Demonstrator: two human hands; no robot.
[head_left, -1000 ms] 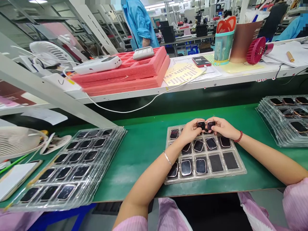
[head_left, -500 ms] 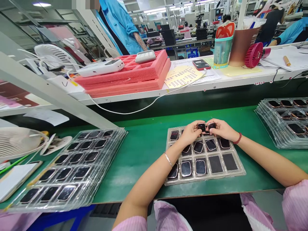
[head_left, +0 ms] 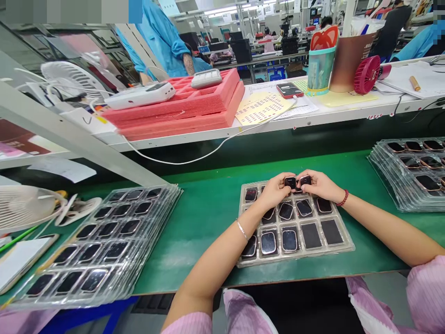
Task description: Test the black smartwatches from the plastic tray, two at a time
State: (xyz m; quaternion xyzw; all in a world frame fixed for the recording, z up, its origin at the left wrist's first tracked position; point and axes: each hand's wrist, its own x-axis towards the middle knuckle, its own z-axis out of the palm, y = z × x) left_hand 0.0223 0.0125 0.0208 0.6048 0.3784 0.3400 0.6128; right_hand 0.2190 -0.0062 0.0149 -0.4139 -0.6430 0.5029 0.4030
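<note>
Above the back row of a clear plastic tray (head_left: 239, 241), each of my hands pinches a smartwatch body. My left hand (head_left: 273, 191) has one smartwatch body (head_left: 289, 182) between thumb and fingers, its dark screen towards me. Close beside it, my right hand (head_left: 321, 185) grips a second smartwatch body (head_left: 305, 180). Most pockets under my hands hold more watch bodies, such as the one in the front row (head_left: 289, 240). Two front pockets (head_left: 311, 235) at the right show only a dark bottom. My left hand and forearm cover part of the tray's left side.
Stacked trays of watches stand on the left (head_left: 104, 232) and right (head_left: 403, 181) of the green table (head_left: 201, 218). Behind runs a white shelf (head_left: 271, 125) with red foam (head_left: 212, 106), a phone (head_left: 289, 90), a cup (head_left: 320, 69) and a small fan (head_left: 368, 76). A person in blue (head_left: 163, 41) stands beyond.
My hands keep nearly the same pose, still with a watch body in each. The view has shifted slightly. The person in blue beyond the shelf has moved an arm left and lower.
</note>
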